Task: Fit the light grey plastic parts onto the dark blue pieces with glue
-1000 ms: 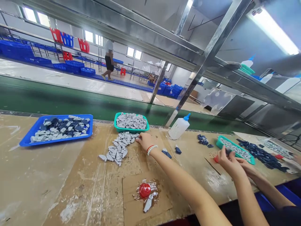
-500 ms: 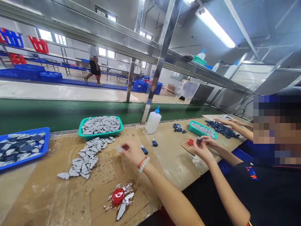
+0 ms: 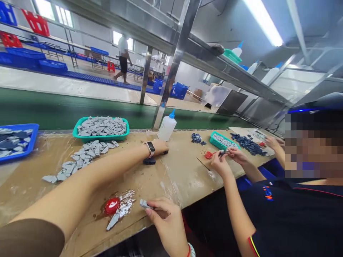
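In the right grip (image 3: 170, 221), a grey piece (image 3: 143, 203) is clamped between thumb and fingers, near the front edge of the tabletop (image 3: 184, 185). Left of that grip, a glossy red disc (image 3: 112, 206) is seen, with an elongated grey piece (image 3: 113, 221) laid just beside it. Farther off, the left grip (image 3: 158, 146) is stretched out; a dark piece (image 3: 166, 152) is met at its fingertips, but whether it is clamped cannot be told. Just on its near side, a dark cluster (image 3: 149, 161) is partly hidden by the wrist. Left of this grip, a grey heap (image 3: 83, 155) is spread, and behind it more pieces are held in a green tray (image 3: 107, 138). Just beyond the left grip, a white bottle (image 3: 167, 129) is stood upright.
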Available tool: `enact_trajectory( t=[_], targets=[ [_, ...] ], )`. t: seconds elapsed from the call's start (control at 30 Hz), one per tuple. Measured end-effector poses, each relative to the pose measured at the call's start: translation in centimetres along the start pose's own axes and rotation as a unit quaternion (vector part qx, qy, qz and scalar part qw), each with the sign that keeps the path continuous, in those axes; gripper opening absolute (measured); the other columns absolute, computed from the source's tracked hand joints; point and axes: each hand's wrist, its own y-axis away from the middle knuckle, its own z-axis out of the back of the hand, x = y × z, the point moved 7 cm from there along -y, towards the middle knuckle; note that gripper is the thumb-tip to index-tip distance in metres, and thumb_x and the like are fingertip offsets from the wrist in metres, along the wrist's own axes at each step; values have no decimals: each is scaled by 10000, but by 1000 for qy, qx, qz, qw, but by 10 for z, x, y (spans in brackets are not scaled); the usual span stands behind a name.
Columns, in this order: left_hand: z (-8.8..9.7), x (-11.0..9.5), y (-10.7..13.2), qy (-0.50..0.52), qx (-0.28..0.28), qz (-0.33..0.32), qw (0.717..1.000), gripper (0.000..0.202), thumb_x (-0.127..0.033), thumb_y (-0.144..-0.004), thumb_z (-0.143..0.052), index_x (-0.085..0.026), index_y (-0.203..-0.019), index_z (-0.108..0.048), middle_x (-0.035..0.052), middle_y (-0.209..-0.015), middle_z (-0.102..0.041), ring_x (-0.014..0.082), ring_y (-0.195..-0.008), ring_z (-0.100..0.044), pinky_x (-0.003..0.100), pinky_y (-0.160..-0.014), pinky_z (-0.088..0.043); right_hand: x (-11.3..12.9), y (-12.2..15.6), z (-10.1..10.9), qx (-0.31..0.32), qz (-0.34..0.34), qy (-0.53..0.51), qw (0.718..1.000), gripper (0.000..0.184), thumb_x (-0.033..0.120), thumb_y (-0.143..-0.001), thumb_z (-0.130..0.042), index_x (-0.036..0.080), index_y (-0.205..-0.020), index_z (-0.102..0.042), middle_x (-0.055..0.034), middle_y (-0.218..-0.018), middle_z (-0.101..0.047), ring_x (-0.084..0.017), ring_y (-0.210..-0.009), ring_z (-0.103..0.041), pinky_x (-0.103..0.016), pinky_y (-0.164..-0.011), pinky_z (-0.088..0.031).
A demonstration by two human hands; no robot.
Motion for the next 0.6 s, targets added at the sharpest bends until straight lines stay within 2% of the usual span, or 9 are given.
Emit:
enact_trajectory(
  t=[0.1,0.17,0.2,0.27,0.33,0.4,0.5,0.6],
  targets=[
    [11,11,-7,-64,26,-25,997,258,-357,-906,-618,-103,-938,-652,57,-971,-667,195,-884,-647,371,-831,-522,3,0,-15,12,30,66,997,178,73,-767,-697,195,-867,-778,-61,-854,-730,-192,-797,-684,-274,-702,-553],
    [30,19,4,-104,37,-44,993,211,-307,-868,-668,-109,-935,-644,51,-905,-666,187,-852,-631,387,-842,-502,6,0,-27,30,65,109,991,214,21,-751,-700,195,-854,-771,-48,-839,-731,-191,-794,-669,-282,-704,-537],
    [42,23,17,-120,36,-51,991,217,-302,-848,-687,-119,-955,-641,46,-891,-666,185,-838,-623,376,-838,-491,8,0,-33,39,82,129,987,217,8,-748,-702,192,-843,-766,-45,-834,-730,-196,-797,-660,-290,-706,-530],
    [71,29,57,-138,19,-55,989,276,-347,-823,-696,-147,-1000,-631,36,-906,-668,187,-832,-615,327,-812,-468,10,2,-42,51,110,165,979,209,-2,-753,-700,184,-828,-756,-47,-825,-723,-205,-800,-641,-310,-716,-519],
    [96,37,109,-143,-8,-46,989,304,-418,-824,-672,-174,-997,-614,32,-928,-671,185,-840,-615,286,-781,-460,12,6,-48,55,126,185,973,199,1,-771,-686,177,-840,-748,-53,-828,-715,-208,-799,-627,-319,-720,-511],
    [111,47,167,-116,-46,-20,992,310,-451,-813,-665,-185,-958,-598,32,-903,-676,181,-826,-623,264,-760,-472,11,10,-52,57,135,199,969,191,12,-790,-675,179,-853,-743,-55,-833,-709,-207,-798,-620,-320,-717,-506],
    [113,72,248,26,-153,87,984,312,-432,-708,-754,-227,-888,-602,1,-789,-678,176,-760,-628,228,-694,-480,10,14,-59,65,145,238,958,176,32,-807,-662,189,-834,-735,-50,-809,-695,-209,-777,-606,-318,-691,-500],
    [93,95,315,157,-269,210,927,312,-475,-656,-781,-326,-862,-600,-62,-680,-658,160,-667,-600,213,-621,-453,9,16,-65,69,147,272,949,172,51,-835,-634,192,-844,-733,-55,-805,-680,-211,-769,-594,-325,-686,-497]
  ],
)
